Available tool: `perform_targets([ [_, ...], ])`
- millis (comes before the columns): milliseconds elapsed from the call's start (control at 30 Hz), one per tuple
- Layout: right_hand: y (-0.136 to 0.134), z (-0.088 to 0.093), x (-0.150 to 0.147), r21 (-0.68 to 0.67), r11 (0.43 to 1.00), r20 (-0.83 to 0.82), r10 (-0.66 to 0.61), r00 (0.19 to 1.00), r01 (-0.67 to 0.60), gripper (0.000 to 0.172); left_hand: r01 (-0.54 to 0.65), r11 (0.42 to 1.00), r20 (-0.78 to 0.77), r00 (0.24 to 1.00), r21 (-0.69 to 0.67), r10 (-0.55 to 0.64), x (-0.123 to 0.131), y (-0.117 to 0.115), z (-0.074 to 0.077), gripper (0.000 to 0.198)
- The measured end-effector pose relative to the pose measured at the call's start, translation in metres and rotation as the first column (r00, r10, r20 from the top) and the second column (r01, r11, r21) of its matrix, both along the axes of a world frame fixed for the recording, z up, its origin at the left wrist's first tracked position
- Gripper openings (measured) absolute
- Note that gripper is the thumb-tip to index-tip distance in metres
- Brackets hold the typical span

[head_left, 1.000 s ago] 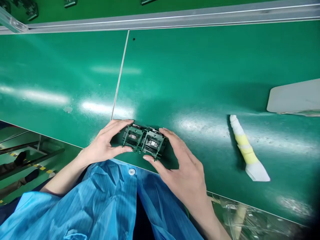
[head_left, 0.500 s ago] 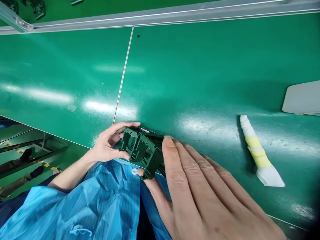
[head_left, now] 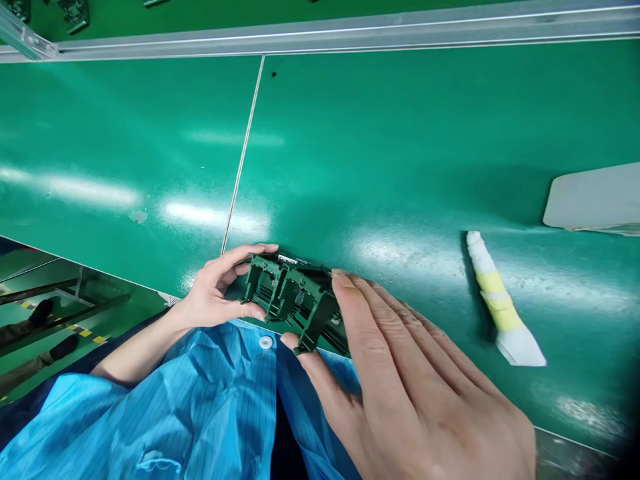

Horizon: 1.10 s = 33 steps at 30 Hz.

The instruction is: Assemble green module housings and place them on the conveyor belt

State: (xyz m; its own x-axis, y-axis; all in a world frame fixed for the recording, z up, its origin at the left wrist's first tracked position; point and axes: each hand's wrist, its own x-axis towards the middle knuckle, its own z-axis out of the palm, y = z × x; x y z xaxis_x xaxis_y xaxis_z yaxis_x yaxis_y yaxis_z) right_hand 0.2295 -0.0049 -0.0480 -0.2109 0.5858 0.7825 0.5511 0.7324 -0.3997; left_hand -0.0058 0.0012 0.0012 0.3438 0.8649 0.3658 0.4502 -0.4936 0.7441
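Note:
Held between both hands, just above the near edge of the bench, is a dark green plastic housing (head_left: 290, 293) with open slots and cut-outs along its side. My left hand (head_left: 213, 287) grips its left end, fingers over the top and thumb underneath. Around the right end is my right hand (head_left: 400, 360), its thumb at the lower corner and its fingers laid along the far side. That hand hides part of the housing's right end. A narrow pale strip shows on the upper face.
A green bench top (head_left: 380, 133) with a seam stretches ahead, bounded by a metal rail (head_left: 320, 37). To the right lie a white roll wrapped in yellow tape (head_left: 503, 303) and a light grey flat piece (head_left: 595, 197). Dark green parts (head_left: 73, 13) sit beyond the rail. Another person's legs (head_left: 25, 347) show lower left.
The housing has turned slightly, showing more of its slotted side and right end. My right hand has shifted a little to the right with it. The view has moved slightly.

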Motion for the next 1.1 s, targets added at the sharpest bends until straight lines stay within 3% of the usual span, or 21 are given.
perform_targets([
  [200,0.006,-0.007,-0.003,0.020,0.999,-0.083,0.041,0.996,-0.039,0.037,-0.020,0.994,-0.155,0.987,0.107,0.037,-0.002,-0.002,0.003,0.067],
  [267,0.010,-0.017,-0.006,-0.001,0.995,-0.163,0.097,0.982,-0.098,0.039,-0.014,0.977,-0.287,0.955,0.214,0.077,0.001,-0.005,0.011,0.070],
  [333,0.016,-0.030,-0.011,-0.044,0.971,-0.322,0.210,0.923,-0.236,0.046,0.052,0.920,-0.436,0.890,0.389,0.134,0.009,-0.008,0.023,0.076],
  [400,0.023,-0.045,-0.017,-0.058,0.896,-0.532,0.345,0.773,-0.440,0.053,0.159,0.835,-0.564,0.800,0.528,0.204,0.022,-0.012,0.037,0.080],
  [467,0.028,-0.059,-0.025,0.002,0.794,-0.706,0.431,0.562,-0.608,0.055,0.252,0.788,-0.664,0.706,0.562,0.247,0.037,-0.016,0.049,0.078],
  [533,0.030,-0.068,-0.034,0.085,0.716,-0.798,0.466,0.383,-0.693,0.053,0.296,0.787,-0.729,0.631,0.541,0.263,0.051,-0.020,0.057,0.072],
  [633,0.030,-0.076,-0.044,0.140,0.654,-0.846,0.469,0.253,-0.743,0.054,0.324,0.795,-0.774,0.576,0.513,0.264,0.066,-0.024,0.064,0.062],
  [800,0.026,-0.077,-0.045,0.135,0.624,-0.874,0.440,0.204,-0.769,0.058,0.326,0.811,-0.802,0.535,0.486,0.265,0.070,-0.026,0.065,0.057],
  [1100,0.025,-0.076,-0.041,0.154,0.576,-0.886,0.441,0.147,-0.803,0.059,0.262,0.838,-0.765,0.592,0.478,0.252,0.059,-0.024,0.059,0.062],
])
